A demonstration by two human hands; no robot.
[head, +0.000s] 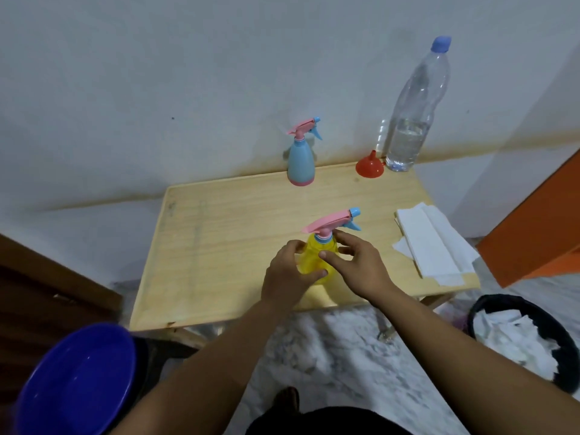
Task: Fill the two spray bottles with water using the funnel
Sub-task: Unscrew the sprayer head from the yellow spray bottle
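At frame centre the yellow spray bottle (314, 262) is being gripped by the left hand (290, 274) – right hand (354, 265) loosely open on it; its pink sprayer head (329, 222) is likely being unscrewed next.

A plain room in a home is showing here: a small wooden folding table (238, 246) is standing against a stained, whitewashed wall (188, 73) on a marbled stone floor (329, 356). A dark wastebasket (565, 365) holding crumpled paper is sitting at the right, a blue plastic basin (78, 381) at the lower left, and folded tissues (436, 243) are lying on the table's right edge.
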